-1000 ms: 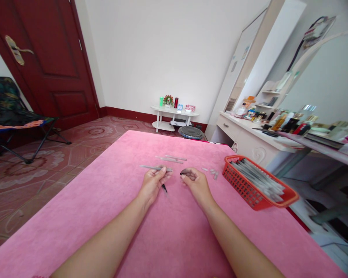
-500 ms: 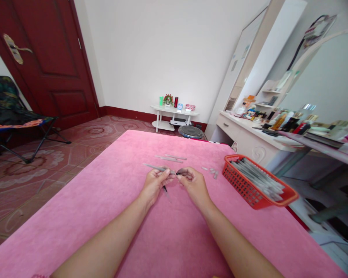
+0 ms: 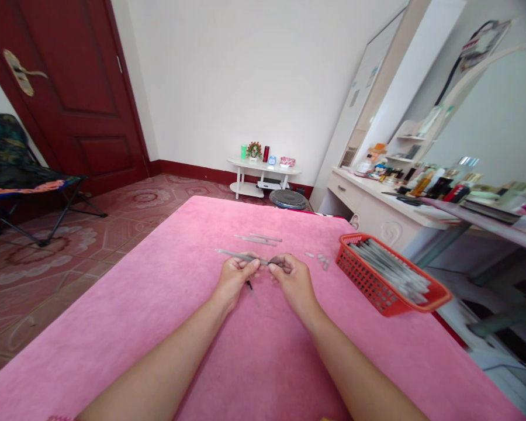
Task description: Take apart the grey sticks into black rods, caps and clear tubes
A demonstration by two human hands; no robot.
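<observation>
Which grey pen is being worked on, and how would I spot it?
Start at the pink table, where two hands meet mid-cloth. The pen runs between the left hand and right hand, pinched by both; the other pens lie loose beyond or heaped in the red basket.

on the pink cloth-covered bench (image 3: 158,304), the left hand (image 3: 233,278) pinches a thin grey pen barrel (image 3: 232,254); the right hand (image 3: 293,276) holds a small dark piece (image 3: 275,261) at its end. a red plastic basket (image 3: 363,283) of grey pens (image 3: 390,266) stands near, to the right.
</observation>
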